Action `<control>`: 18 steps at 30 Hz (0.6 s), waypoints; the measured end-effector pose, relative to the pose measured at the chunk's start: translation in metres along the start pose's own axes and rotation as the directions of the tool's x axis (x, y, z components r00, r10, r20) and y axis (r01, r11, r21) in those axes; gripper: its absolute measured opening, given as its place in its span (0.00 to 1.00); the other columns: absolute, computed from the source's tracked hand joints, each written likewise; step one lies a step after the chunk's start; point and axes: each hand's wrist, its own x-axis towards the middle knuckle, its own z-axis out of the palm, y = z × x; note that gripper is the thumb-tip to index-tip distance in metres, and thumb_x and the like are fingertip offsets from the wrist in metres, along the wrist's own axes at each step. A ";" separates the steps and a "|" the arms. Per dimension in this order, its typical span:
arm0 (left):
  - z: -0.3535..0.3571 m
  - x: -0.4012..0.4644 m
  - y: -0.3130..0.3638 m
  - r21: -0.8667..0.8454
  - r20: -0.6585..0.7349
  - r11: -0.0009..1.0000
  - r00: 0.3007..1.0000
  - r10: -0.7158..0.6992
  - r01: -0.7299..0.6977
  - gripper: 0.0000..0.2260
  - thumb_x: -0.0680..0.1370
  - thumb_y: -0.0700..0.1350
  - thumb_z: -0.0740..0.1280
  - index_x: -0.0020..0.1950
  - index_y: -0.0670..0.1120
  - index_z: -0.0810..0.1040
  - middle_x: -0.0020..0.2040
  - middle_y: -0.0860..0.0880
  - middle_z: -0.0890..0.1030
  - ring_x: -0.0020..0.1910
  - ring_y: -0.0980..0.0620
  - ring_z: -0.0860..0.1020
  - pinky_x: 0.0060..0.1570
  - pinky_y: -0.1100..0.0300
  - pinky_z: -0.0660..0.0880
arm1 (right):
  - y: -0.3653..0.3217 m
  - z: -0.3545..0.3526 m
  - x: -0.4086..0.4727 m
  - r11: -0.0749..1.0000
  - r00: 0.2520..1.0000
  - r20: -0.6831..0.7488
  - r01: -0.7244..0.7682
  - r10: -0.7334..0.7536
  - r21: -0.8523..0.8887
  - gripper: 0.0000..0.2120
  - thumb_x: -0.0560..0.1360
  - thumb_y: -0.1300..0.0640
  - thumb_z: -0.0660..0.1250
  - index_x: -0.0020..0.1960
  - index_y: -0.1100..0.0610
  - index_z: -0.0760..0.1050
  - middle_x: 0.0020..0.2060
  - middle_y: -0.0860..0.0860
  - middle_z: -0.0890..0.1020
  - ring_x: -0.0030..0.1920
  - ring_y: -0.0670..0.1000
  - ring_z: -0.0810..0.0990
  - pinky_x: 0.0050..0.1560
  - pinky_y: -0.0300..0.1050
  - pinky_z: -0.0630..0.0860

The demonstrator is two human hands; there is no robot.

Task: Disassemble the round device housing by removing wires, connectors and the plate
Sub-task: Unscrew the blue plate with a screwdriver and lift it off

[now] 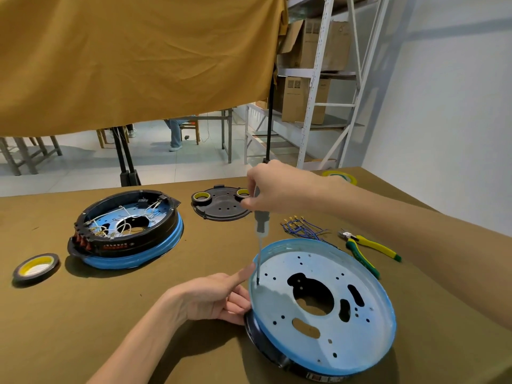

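A: Near housing (322, 306) sits at the front right of the table (138, 314), tilted, blue rim up, perforated plate (277, 309) bare of wires. Looks like thin stiff sheet metal — light, rigid, edges probably sharp. Best held at the rim, not through the cutouts.

B: Hands?

A: Left hand (210, 297) steadies the rim's left edge, fingers curled under it, thumb along the top. Right hand (273, 189) above, fingertips pinching the screwdriver (261, 217) handle, shaft vertical, tip down on the plate near the left rim (screw itself too small to see).

B: Risk?

A: Tilted base — could rock if the driver is pressed hard.
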 end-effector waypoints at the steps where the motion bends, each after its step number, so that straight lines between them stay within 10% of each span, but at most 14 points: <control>1: 0.004 0.001 0.000 -0.005 -0.011 1.000 1.000 -0.003 0.003 0.32 0.68 0.70 0.72 0.49 0.41 0.77 0.35 0.48 0.77 0.32 0.53 0.75 0.41 0.58 0.80 | 0.002 -0.004 -0.002 0.996 0.999 0.051 -0.004 -0.001 0.093 0.14 0.78 0.47 0.69 0.55 0.58 0.79 0.44 0.54 0.83 0.43 0.53 0.83 0.35 0.44 0.78; 6: 0.011 0.005 0.000 -0.031 -0.052 1.000 0.999 0.004 -0.005 0.30 0.64 0.72 0.73 0.42 0.43 0.80 0.32 0.50 0.75 0.30 0.53 0.74 0.40 0.58 0.80 | 0.009 -0.019 -0.024 0.978 0.987 0.158 -0.037 0.004 0.204 0.15 0.73 0.49 0.74 0.58 0.49 0.76 0.44 0.43 0.77 0.41 0.45 0.78 0.32 0.38 0.68; 11: 0.013 0.009 -0.003 -0.005 -0.100 1.000 0.995 0.025 -0.025 0.37 0.60 0.75 0.75 0.46 0.42 0.78 0.31 0.49 0.78 0.28 0.52 0.78 0.38 0.59 0.81 | 0.010 -0.002 -0.035 0.976 0.986 -0.090 -0.152 0.139 -0.157 0.23 0.79 0.35 0.62 0.46 0.55 0.75 0.35 0.51 0.79 0.34 0.51 0.78 0.28 0.43 0.67; 18: 0.012 0.014 -0.005 0.016 -0.160 1.000 0.987 0.002 0.001 0.51 0.54 0.77 0.76 0.60 0.37 0.79 0.41 0.43 0.86 0.40 0.47 0.86 0.44 0.54 0.84 | 0.018 -0.018 -0.040 0.972 0.981 0.127 -0.167 0.147 0.166 0.16 0.72 0.52 0.76 0.57 0.51 0.77 0.45 0.47 0.81 0.40 0.43 0.80 0.32 0.38 0.71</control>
